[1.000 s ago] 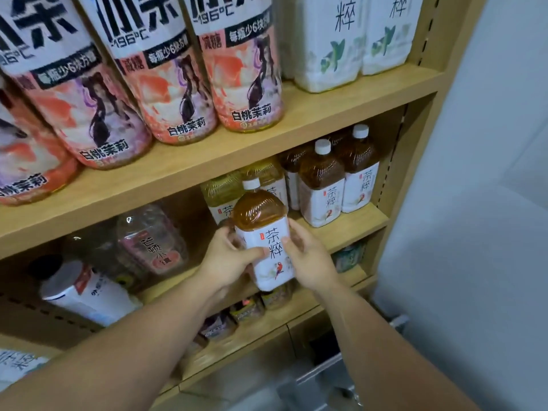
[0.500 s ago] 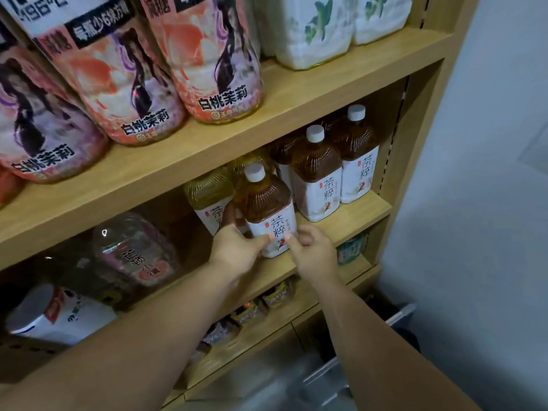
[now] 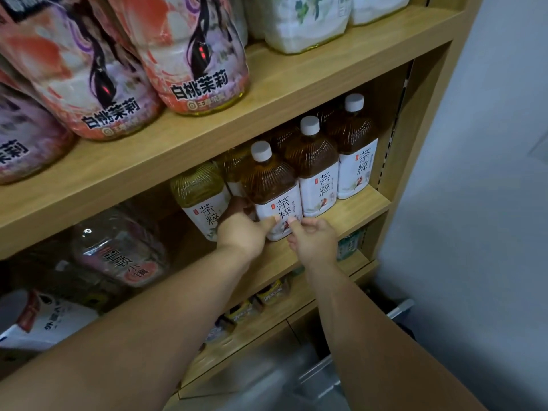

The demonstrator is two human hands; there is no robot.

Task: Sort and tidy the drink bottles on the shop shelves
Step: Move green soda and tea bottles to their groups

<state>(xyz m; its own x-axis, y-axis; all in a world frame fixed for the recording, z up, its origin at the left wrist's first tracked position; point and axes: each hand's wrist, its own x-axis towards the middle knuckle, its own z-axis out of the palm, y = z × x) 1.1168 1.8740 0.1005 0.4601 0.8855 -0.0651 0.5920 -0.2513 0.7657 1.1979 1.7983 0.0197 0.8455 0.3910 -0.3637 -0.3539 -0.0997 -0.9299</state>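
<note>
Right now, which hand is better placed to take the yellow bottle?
Left, probably. The left hand is right beside the yellow bottle; the right hand sits beyond the brown bottle.

Shelf unit [image 3: 427, 120]: light wood-grain boards, with an upright side panel at its right end.
Upper shelf [image 3: 296, 93]: a thick board running across the view.
Middle shelf [image 3: 358, 204]: same wood, set lower and further back.
Slotted rail [image 3: 388, 149]: dark strip inside the right corner.
Wall [image 3: 504, 188]: plain pale grey, right of the unit.
Floor [image 3: 261, 390]: grey, blurred.
Light: soft and even, with shade under the boards.
</note>
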